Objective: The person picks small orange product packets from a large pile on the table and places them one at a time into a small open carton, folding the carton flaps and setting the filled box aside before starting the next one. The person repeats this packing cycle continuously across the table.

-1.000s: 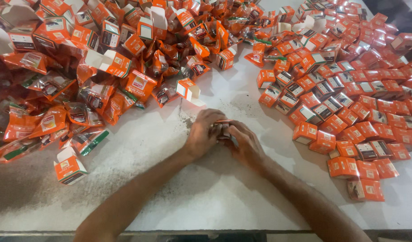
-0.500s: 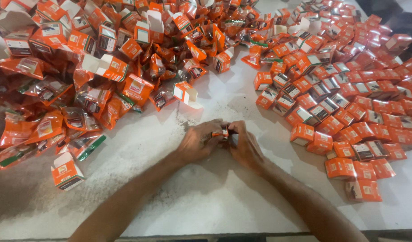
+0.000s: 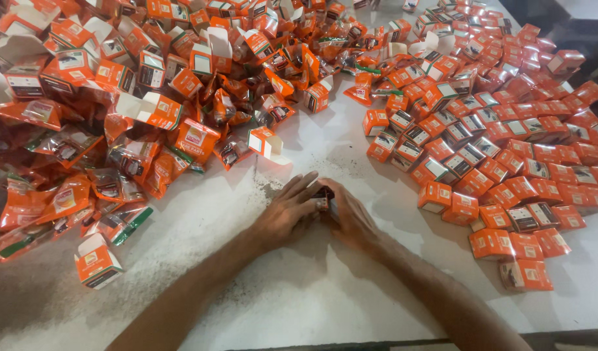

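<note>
Both hands meet at the centre of the frame on a white, dusty tabletop (image 3: 299,305) that's speckled with dark grit, especially just above the fingers. The left hand (image 3: 287,213) and the right hand (image 3: 352,218) are curled in toward each other, fingertips pinching a small dark object with a bit of orange on it (image 3: 323,197) right between them; it's too small to make out what it is. Upper left of the frame is a messy heap of opened orange cardboard boxes with white flaps (image 3: 149,84), mixed with crumpled wrappers. Right side has closed small orange boxes (image 3: 507,156) lying in rough rows. One open orange box (image 3: 97,262) sits alone at lower left. The far upper right corner beyond the table edge is dark
</note>
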Available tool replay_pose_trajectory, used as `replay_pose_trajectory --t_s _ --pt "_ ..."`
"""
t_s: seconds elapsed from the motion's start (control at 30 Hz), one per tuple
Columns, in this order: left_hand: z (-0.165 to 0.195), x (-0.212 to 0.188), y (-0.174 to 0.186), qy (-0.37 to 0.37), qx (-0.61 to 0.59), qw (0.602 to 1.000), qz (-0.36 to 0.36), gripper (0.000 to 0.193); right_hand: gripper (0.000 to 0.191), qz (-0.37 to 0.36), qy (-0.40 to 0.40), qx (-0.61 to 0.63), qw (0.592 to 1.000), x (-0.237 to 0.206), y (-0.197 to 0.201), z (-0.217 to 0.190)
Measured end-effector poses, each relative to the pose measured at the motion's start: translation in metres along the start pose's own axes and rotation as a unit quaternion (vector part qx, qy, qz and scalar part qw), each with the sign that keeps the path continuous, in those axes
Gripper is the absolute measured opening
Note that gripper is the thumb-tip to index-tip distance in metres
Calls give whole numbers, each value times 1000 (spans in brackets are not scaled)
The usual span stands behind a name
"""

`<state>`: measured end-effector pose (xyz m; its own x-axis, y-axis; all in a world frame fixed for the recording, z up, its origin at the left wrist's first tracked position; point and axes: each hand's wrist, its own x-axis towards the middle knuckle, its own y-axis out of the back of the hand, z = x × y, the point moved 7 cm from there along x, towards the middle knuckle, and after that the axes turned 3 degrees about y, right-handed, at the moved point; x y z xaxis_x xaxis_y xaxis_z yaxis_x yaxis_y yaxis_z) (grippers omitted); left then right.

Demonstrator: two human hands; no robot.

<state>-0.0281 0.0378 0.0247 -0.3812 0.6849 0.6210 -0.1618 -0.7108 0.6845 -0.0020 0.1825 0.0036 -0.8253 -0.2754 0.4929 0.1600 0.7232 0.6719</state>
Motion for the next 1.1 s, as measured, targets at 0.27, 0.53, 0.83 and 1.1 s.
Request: replay_pose_trajectory --t_s 0.27,0.53,0.83,1.1 --pt "-34 -3 35 52 225 961 152 44 90 201 -15 -389 899 12 77 -9" --pt "-91 -10 22 202 254 945 28 53 115 130 -49 37 990 6 44 12" --pt "-89 -10 31 266 184 944 74 77 120 187 -19 82 979 -1 59 10" --pt "-88 10 33 201 239 946 90 95 81 -3 -1 -91 996 11 25 -28"
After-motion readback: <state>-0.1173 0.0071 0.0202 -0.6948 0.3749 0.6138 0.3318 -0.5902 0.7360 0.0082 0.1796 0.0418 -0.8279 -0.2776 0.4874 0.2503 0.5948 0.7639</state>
